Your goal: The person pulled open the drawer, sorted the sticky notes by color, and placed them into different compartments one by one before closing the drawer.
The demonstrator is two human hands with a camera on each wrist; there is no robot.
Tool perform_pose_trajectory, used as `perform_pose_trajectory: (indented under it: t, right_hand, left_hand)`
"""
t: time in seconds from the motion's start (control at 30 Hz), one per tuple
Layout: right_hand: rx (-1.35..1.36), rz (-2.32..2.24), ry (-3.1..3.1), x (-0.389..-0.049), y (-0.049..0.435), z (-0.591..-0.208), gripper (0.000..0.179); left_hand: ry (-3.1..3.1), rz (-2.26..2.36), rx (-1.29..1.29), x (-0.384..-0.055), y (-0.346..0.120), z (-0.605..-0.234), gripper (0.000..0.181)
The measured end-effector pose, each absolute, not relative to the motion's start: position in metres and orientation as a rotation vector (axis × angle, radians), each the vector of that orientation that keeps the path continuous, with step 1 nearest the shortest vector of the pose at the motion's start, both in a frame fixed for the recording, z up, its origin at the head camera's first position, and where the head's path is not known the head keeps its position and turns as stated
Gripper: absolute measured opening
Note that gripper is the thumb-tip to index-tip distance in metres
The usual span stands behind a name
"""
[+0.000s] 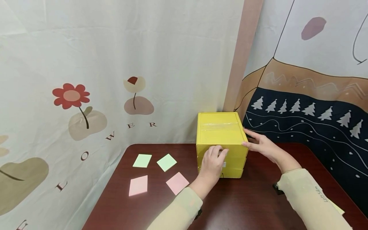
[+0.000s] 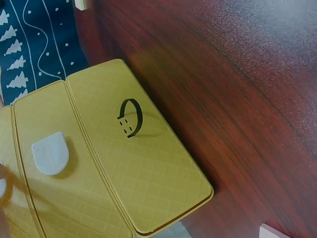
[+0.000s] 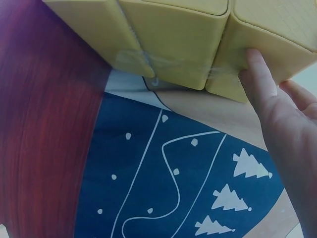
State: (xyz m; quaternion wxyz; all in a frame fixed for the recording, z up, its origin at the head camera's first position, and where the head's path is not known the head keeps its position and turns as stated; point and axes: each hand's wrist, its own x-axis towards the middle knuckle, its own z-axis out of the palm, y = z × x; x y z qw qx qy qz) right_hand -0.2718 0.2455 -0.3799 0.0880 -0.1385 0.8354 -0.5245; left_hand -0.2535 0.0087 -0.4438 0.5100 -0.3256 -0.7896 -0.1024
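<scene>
Yellow three-drawer box (image 1: 219,135) stands on the bench (image 1: 244,204), beyond the left hand (image 1: 212,162) and left of the right hand (image 1: 263,147). I see the left pinching its top white pull (image 2: 2,187), the right resting extended fingers against its side.

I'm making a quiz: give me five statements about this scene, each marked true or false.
1. The right hand touches the yellow box. True.
2. The bottom drawer's loop is white. False: the bottom drawer has a black loop.
3. Green notes and pink notes lie left of the box. True.
4. The left hand lies flat on top of the box. False: the left hand is at the top drawer.
5. Clear tape crosses the box's top. True.
</scene>
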Motion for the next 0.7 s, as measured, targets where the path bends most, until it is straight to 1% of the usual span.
perform_pose_trajectory:
  t: [0.37,0.7]
  right_hand:
    - [-0.317,-1.575,2.451,-0.272,0.242,-0.374,0.083]
    - [-0.302,-1.540,2.471,-0.264,0.235,-0.373,0.083]
  left_hand:
    - [-1.916,-0.266,-0.807,-0.252,0.008,-0.444,0.022]
    - [-1.944,-0.272,-0.840,-0.255,0.004,-0.444,0.018]
